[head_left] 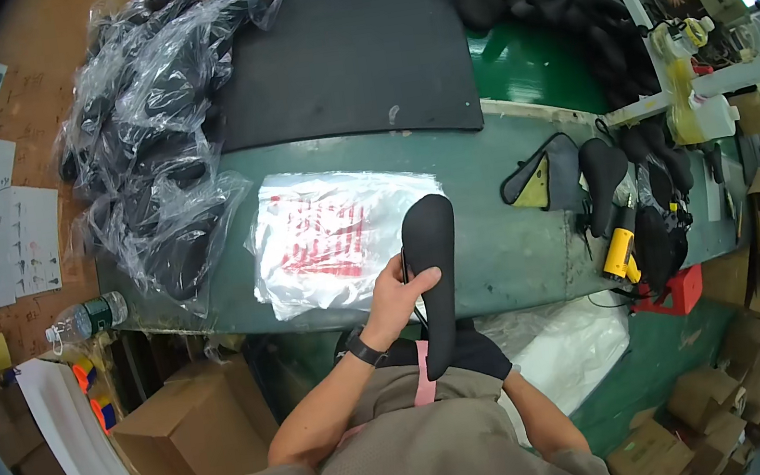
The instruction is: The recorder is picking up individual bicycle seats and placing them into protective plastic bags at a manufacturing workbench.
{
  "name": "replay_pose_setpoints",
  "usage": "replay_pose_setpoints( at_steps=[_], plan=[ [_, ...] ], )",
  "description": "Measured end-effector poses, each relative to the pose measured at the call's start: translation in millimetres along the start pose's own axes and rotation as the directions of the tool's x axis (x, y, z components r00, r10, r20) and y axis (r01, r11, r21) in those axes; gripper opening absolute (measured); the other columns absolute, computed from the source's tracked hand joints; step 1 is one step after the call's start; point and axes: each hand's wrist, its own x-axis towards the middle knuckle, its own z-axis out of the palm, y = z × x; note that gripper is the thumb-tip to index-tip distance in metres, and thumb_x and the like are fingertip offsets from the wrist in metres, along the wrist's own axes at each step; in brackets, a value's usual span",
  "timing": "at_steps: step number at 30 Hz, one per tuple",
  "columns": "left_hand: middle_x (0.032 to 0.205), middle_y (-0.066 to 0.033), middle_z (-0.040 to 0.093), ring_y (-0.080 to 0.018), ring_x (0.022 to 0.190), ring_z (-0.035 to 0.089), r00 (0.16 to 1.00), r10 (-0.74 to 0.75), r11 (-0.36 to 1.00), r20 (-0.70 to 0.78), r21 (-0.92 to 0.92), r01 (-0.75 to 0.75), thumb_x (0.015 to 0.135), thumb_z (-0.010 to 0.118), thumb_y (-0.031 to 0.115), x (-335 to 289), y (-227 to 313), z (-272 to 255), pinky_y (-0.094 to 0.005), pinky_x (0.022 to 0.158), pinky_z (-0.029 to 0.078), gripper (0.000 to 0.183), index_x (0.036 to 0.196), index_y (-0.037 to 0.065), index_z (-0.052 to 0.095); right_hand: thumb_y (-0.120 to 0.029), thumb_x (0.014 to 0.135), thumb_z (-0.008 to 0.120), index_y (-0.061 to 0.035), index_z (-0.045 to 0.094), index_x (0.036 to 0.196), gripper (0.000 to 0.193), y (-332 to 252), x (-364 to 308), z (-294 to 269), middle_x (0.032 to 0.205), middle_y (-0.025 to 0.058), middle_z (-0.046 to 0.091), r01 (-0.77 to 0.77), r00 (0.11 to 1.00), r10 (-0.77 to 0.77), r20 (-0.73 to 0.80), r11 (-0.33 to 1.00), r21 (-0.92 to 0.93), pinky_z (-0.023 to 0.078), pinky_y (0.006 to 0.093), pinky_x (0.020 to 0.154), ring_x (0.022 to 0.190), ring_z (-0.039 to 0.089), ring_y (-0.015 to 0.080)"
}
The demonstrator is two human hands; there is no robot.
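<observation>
Black saddle [433,264], one of the hands [396,295] around it, silver bags [331,236] beyond

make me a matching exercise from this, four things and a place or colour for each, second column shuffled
Column 1
1. bicycle saddle
2. plastic bags
3. heat gun
4. water bottle

Column 2
A. yellow, right of the saddle
B. clear, left of the bags
C. black, in the left hand
D. silvery with red print

Pairs: 1-C, 2-D, 3-A, 4-B
</observation>
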Motion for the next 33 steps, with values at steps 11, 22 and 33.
replay_pose_setpoints(
  at_steps=[11,22,33],
  plan=[
    [0.085,-0.0010,0.066,-0.0069,0.072,0.059,0.957,-0.246,0.914,0.155,-0.293,0.282,0.090,0.070,0.032,-35.5,52.9,7.5,-0.0215,0.065,0.046,0.037,0.107,0.002,0.062,-0.007,0.077,0.063,-0.0015,0.065,0.110,0.034,-11.3,-133.1,3.3,0.116,0.0177,0.064,-0.217,0.974,0.183,-0.135,0.929,-0.299,0.047,0.0424,0.094,0.104,0.059,0.0371],
    [0.072,0.0085,0.050,-0.0015,0.064,0.043,0.976,0.214,0.973,-0.037,0.102,-0.209,0.082,0.080,0.019,-68.9,69.1,51.6,-0.0197,0.056,0.037,0.027,0.092,0.003,0.061,-0.005,0.088,0.066,0.0029,0.065,0.106,0.020,-81.2,-64.7,-115.6,0.092,0.0061,0.065,-0.234,0.654,0.656,-0.377,0.649,0.724,0.051,0.0286,0.079,0.086,0.063,0.0145],
    [0.075,0.0067,0.058,-0.0005,0.063,0.043,0.879,0.428,0.901,-0.210,0.172,-0.398,0.077,0.084,0.019,-119.9,100.9,121.8,-0.0180,0.057,0.035,0.032,0.095,0.003,0.064,-0.022,0.102,0.054,0.0017,0.061,0.108,0.025,-181.6,26.0,-231.1,0.085,0.0028,0.055,0.445,0.860,-0.006,-0.510,0.497,0.745,0.044,0.0272,0.067,0.074,0.052,0.0122]
  ],
)
